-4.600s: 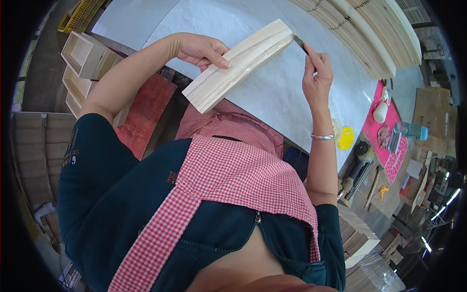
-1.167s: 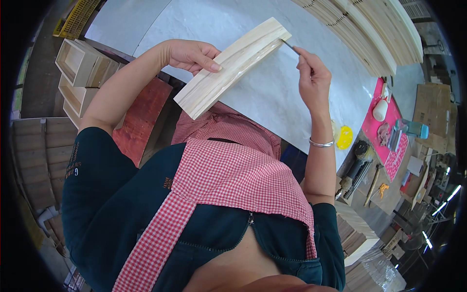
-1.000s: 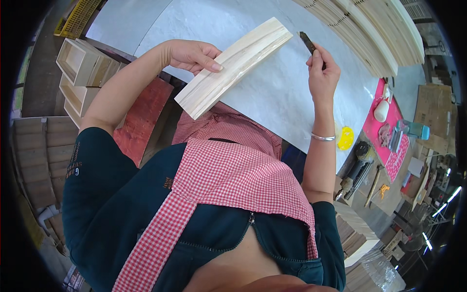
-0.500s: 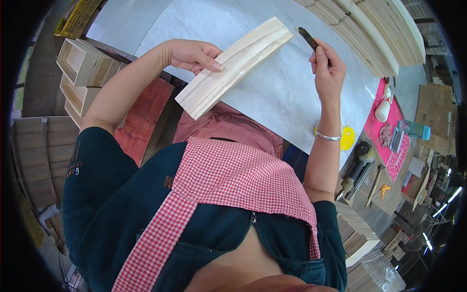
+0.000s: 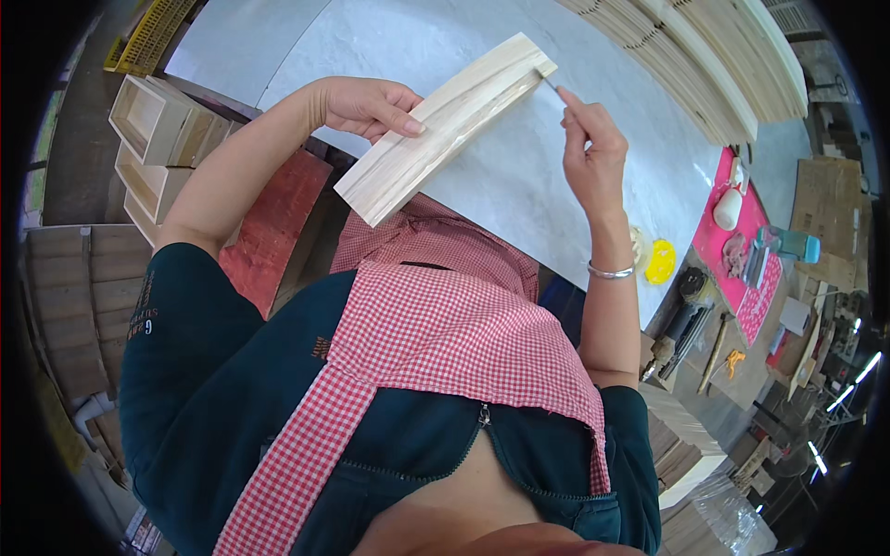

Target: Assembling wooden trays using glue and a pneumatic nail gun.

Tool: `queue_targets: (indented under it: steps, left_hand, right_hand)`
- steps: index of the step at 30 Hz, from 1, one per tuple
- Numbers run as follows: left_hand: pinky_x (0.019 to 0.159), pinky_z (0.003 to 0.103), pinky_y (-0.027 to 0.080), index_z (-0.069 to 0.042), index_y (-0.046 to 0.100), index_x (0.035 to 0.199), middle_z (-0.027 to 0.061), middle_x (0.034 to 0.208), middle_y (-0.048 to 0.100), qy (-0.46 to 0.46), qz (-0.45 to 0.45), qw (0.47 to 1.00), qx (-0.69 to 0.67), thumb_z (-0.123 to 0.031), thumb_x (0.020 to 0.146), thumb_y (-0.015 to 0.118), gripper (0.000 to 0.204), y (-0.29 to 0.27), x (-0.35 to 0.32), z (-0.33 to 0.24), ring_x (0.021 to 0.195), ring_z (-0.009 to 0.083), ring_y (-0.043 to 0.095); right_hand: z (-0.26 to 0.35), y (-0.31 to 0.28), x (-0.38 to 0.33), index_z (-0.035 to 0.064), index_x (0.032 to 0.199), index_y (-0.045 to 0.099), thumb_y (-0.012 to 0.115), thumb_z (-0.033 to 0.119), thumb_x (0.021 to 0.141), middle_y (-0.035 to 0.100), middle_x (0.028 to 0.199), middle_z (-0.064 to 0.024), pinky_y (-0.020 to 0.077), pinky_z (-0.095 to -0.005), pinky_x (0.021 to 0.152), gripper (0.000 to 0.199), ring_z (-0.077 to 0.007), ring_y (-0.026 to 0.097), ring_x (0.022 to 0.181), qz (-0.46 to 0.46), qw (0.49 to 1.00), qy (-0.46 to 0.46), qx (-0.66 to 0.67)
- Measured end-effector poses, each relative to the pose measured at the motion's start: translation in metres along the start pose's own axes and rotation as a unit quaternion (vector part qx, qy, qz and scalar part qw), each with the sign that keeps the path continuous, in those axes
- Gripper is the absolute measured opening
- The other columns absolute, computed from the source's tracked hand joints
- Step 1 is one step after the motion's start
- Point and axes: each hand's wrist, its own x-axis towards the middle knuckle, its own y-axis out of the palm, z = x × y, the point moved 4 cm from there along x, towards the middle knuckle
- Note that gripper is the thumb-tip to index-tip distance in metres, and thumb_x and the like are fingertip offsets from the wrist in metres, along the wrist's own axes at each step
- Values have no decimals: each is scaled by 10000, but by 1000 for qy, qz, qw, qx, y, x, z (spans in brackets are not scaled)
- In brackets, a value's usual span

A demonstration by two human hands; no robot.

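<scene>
Plank held up for a touch at its far corner

Worktable (image 5: 482, 56) comes first to the eye, pale and broad, with stacked curved wooden slats (image 5: 705, 65) along its far side and open wooden boxes (image 5: 153, 116) off to the person's left. Above the near edge of that table, over a red checked apron (image 5: 445, 334), hangs the light wooden plank (image 5: 445, 125)

It looks stiff and fairly light, judging by how easily one hand carries it; the sawn faces seem dry, not slippery, though the thin edges could dent or splinter. Best hold, I'd say, is where it is already taken: across the middle of its width, thumb on top

Its long axis runs slantwise, the near end low toward the person's left and close to the apron, the far end pointing up and away to the right

Left hand (image 5: 366, 102) is closed on the plank's upper edge, fingers wrapped behind and thumb lying on the face. Right hand (image 5: 593, 153) is pinched shut around a slim dark tool (image 5: 552, 85), whose tip meets the plank's far corner. A silver bangle (image 5: 612, 271) circles that wrist
</scene>
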Motion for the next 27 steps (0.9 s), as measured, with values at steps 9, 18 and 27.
queue_targets:
  steps: [9, 18, 27]
  left_hand:
    - [679, 209, 611, 64, 599, 1227, 142, 991, 714, -13, -10, 1000, 11, -170, 939, 702, 385, -1, 2, 2, 730, 134, 720]
    - [675, 206, 542, -22, 615, 1317, 51, 1010, 694, 2, -119, 959, 256, -214, 922, 689, 446, 13, -26, -46, 795, 98, 643]
    - [615, 222, 490, -29, 635, 1265, 24, 927, 648, -76, -168, 863, 471, -221, 931, 676, 388, 13, -30, -89, 716, 95, 565]
  right_hand:
    - [-4, 3, -4, 57, 1159, 740, 597, -97, 876, 571, 744, -30, 403, -269, 568, 353, -135, 476, 612, -30, 1000, 4, -3]
    - [19, -57, -72, 39, 1221, 710, 596, -59, 927, 651, 863, -25, 421, -214, 607, 331, -108, 546, 683, -61, 992, 103, 46]
    - [19, -151, -186, -8, 1154, 699, 643, -32, 885, 668, 928, -53, 458, -236, 660, 275, -125, 565, 736, -164, 957, 195, -136]
